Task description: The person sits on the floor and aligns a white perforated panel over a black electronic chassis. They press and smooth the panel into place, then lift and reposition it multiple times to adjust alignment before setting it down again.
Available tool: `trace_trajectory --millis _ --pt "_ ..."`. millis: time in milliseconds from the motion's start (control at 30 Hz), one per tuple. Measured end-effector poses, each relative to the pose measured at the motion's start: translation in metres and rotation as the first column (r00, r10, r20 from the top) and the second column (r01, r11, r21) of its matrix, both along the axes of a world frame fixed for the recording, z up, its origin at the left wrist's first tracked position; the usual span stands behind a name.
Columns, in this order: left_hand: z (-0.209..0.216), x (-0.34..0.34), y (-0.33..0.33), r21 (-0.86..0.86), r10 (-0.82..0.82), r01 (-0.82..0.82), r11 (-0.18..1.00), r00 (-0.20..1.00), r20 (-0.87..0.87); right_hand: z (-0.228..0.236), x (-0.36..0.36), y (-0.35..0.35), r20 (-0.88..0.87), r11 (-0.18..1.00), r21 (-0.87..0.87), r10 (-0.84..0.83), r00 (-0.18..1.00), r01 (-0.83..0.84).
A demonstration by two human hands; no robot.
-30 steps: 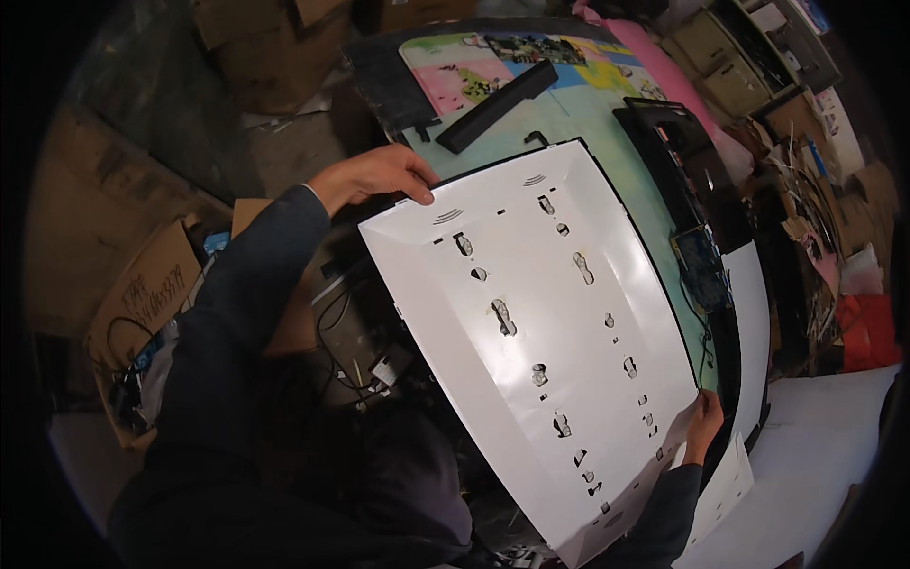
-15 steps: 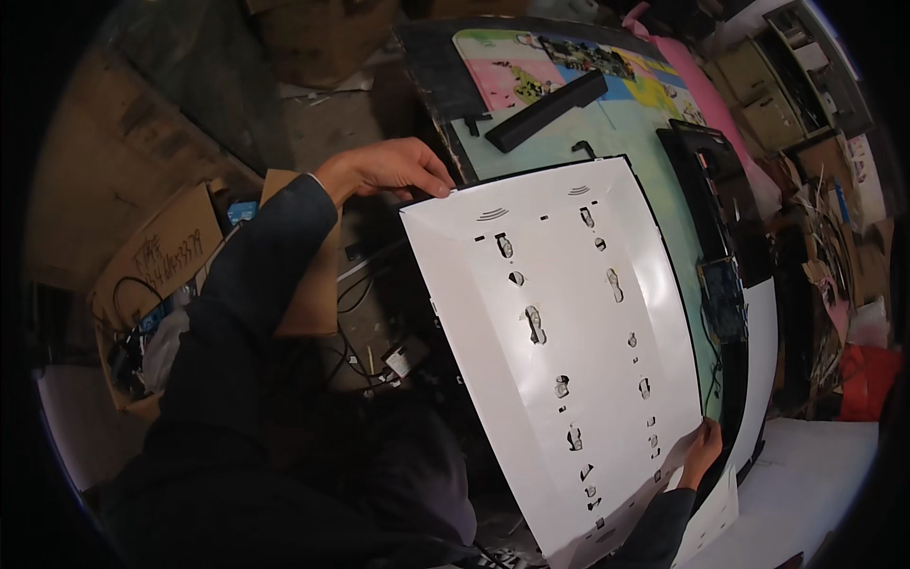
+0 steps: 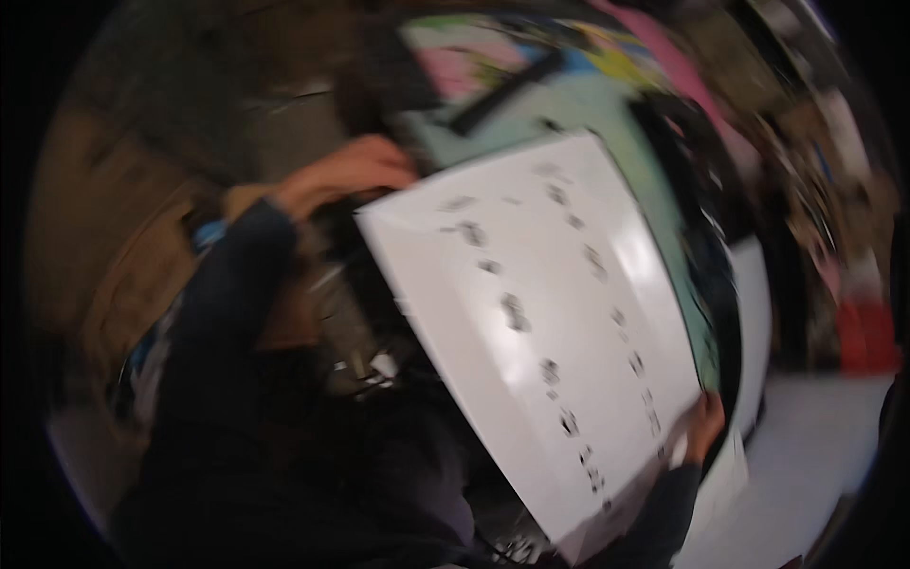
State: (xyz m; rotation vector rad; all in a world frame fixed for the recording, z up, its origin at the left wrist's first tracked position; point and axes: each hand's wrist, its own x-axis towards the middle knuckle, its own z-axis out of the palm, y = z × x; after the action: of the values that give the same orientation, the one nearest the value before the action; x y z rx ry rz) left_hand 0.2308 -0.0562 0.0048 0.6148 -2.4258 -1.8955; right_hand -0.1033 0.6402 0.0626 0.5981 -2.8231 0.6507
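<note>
A large white backlight panel (image 3: 559, 313) lies tilted before me, with two rows of cut-outs showing small lens-like parts. At its far edge, near the far left corner, my left hand (image 3: 355, 173) is closed with the fingertips on the rim; motion blurs them. My right hand (image 3: 703, 429) grips the panel's right edge, near its lower end, fingers partly hidden. The far part of the panel overlaps a pale green table surface (image 3: 455, 142).
A black bar (image 3: 507, 90) rests on the table beyond the panel. Dark electronic parts (image 3: 697, 156) stand along the table's right side. An opened cardboard box (image 3: 142, 256) is at left, with cables and small clutter on the floor. White sheets (image 3: 806, 465) lie at lower right.
The whole view has shifted and blurred, so table and panel appear farther left and higher. Both hands stay at the same edges of the panel.
</note>
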Motion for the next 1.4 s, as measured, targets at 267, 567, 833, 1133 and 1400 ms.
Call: trace_trajectory --millis 267,567,833,1133,1400 --pt "-0.024 -0.007 -0.002 -0.001 0.121 -0.121 0.993 0.993 -0.008 0.016 -0.026 -0.007 -0.009 0.999 -0.033 0.015 1.000 -0.015" --pt "-0.052 0.012 -0.021 0.015 0.074 -0.073 0.997 0.995 -0.067 0.021 -0.019 -0.015 0.122 0.993 -0.113 -0.011 0.992 0.025" --pt "0.003 0.029 0.034 0.237 0.031 -0.029 0.971 1.000 -0.003 0.013 -0.015 -0.005 0.025 0.997 0.054 -0.048 0.999 0.046" --pt "0.002 0.038 0.052 0.399 0.338 -0.312 0.862 0.941 0.006 0.057 0.119 -0.091 0.207 0.902 0.058 0.409 0.889 -0.428" --pt "-0.026 0.068 0.088 0.814 0.483 -0.279 0.509 0.875 -0.003 0.066 0.283 -0.169 0.204 0.747 0.124 0.625 0.753 -0.653"
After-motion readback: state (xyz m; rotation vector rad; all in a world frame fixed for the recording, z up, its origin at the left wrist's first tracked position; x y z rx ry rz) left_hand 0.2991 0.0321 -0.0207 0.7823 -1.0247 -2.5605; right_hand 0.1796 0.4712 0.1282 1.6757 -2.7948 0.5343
